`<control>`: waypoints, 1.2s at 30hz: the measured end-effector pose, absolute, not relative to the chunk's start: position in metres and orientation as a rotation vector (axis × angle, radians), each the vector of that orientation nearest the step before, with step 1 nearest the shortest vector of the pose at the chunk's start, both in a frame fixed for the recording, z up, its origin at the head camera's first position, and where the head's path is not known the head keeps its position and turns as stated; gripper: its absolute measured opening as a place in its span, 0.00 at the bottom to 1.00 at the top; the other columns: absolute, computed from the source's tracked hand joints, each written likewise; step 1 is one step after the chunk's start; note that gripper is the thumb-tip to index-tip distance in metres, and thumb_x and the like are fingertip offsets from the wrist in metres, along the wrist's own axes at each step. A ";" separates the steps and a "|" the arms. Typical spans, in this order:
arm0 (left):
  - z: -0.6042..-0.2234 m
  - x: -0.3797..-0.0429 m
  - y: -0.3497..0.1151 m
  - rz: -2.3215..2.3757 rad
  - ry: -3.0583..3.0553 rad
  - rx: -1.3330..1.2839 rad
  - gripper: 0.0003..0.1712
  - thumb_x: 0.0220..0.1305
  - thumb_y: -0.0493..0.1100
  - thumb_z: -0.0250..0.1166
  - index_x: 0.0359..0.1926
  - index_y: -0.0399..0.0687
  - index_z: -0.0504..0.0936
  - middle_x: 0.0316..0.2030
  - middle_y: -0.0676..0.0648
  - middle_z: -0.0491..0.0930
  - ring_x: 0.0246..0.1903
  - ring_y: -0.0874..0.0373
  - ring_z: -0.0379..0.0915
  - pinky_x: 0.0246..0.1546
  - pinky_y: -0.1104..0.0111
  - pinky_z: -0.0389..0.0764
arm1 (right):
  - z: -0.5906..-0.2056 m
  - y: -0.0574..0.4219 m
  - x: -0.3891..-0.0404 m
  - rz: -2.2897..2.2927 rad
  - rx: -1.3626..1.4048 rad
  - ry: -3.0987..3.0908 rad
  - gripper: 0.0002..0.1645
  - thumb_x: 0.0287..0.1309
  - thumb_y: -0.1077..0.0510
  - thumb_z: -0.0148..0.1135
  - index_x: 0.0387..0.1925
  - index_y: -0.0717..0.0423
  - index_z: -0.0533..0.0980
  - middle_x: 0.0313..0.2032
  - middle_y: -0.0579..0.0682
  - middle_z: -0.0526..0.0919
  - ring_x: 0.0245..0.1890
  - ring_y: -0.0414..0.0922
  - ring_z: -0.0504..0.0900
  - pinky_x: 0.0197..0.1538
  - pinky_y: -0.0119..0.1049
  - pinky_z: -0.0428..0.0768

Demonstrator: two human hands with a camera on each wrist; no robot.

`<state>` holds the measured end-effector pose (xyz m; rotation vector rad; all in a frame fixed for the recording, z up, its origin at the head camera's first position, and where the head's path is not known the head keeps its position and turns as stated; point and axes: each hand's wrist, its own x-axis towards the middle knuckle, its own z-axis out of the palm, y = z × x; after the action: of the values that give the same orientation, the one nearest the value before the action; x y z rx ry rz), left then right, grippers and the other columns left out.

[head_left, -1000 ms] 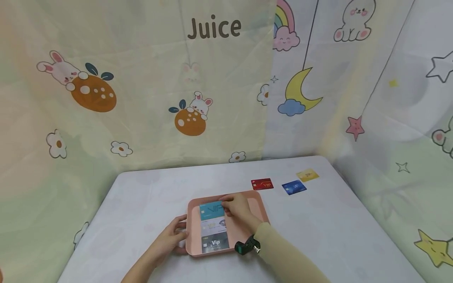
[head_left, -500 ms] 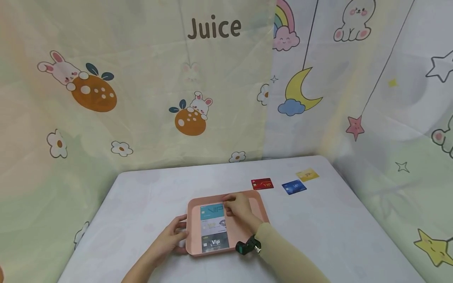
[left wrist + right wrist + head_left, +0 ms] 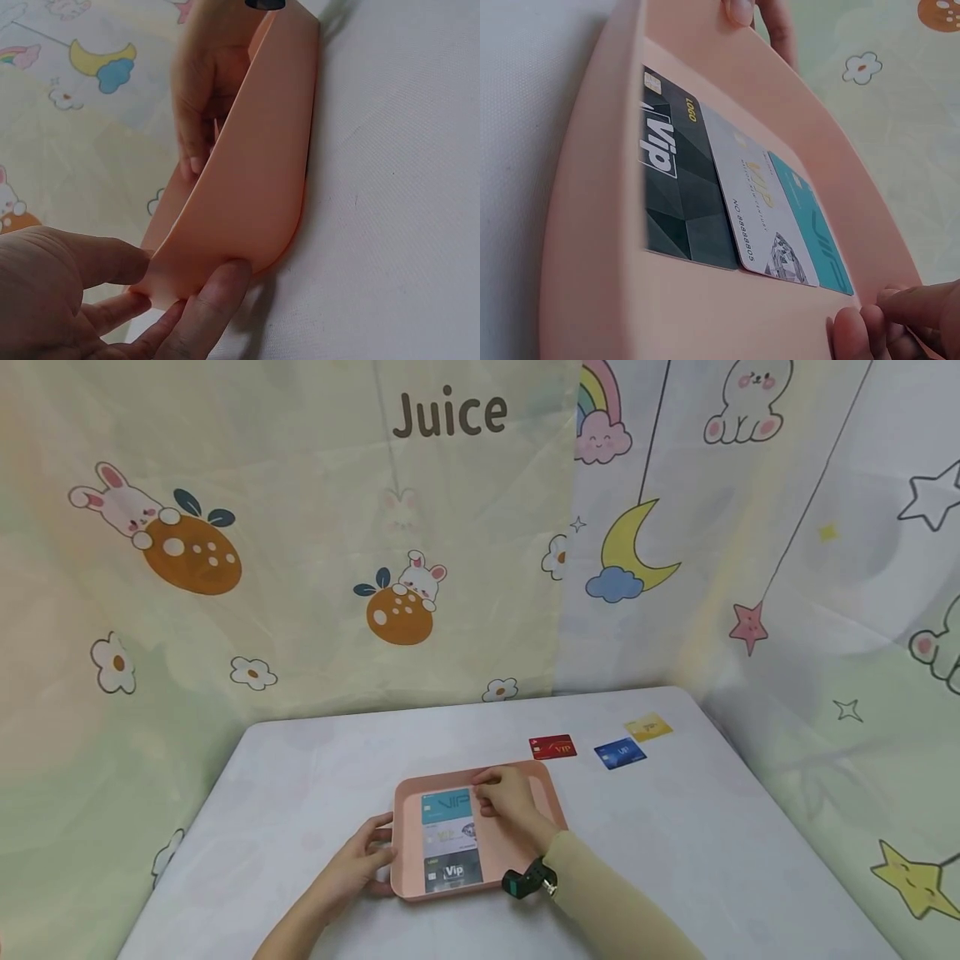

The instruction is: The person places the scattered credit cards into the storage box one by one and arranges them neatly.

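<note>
At the tray's left end, my left hand grips the pink tray, one fingertip showing over the rim in the right wrist view. Three cards lie in a column inside: a teal VIP card at the far side, a pale VIP card in the middle and a dark grey Vip card nearest me. My right hand reaches into the tray with curled fingers. Its fingertips meet beside the teal card's far right corner, close to the far wall, with nothing visible between them.
Beyond the tray's far right corner, a red card, a blue card and a yellow card lie on the white table. A printed cloth hangs behind the table. A black device is strapped to my right wrist.
My right fingertips have shifted slightly right, off the corner of the teal card that they overlapped a second ago. The left hand keeps its place on the tray.
</note>
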<state>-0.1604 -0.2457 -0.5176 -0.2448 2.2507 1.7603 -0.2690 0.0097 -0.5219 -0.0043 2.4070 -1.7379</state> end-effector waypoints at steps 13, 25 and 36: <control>-0.514 -0.160 -0.246 1.767 2.229 -0.201 0.37 0.71 0.36 0.61 0.78 0.42 0.59 0.69 0.29 0.65 0.55 0.43 0.76 0.35 0.52 0.90 | -0.515 0.017 -0.267 -1.727 -0.012 2.361 0.09 0.68 0.62 0.64 0.47 0.59 0.85 0.28 0.53 0.80 0.24 0.46 0.81 0.29 0.33 0.87; -0.517 -0.160 -0.247 1.762 2.226 -0.223 0.38 0.71 0.36 0.61 0.77 0.42 0.59 0.69 0.29 0.65 0.55 0.44 0.76 0.35 0.53 0.90 | -0.512 0.025 -0.267 -1.725 -0.014 2.352 0.12 0.69 0.61 0.63 0.51 0.57 0.84 0.29 0.54 0.80 0.24 0.47 0.81 0.31 0.33 0.87; -0.518 -0.161 -0.245 1.760 2.241 -0.244 0.37 0.71 0.36 0.62 0.77 0.43 0.60 0.68 0.30 0.66 0.56 0.43 0.76 0.33 0.53 0.90 | -0.503 0.036 -0.273 -1.666 0.030 2.481 0.09 0.69 0.58 0.66 0.46 0.55 0.87 0.32 0.57 0.85 0.26 0.47 0.84 0.31 0.35 0.87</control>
<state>-0.1607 -0.2454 -0.5179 -0.2443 2.2409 1.7603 -0.2728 0.0358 -0.5035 0.0296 2.4808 -1.6663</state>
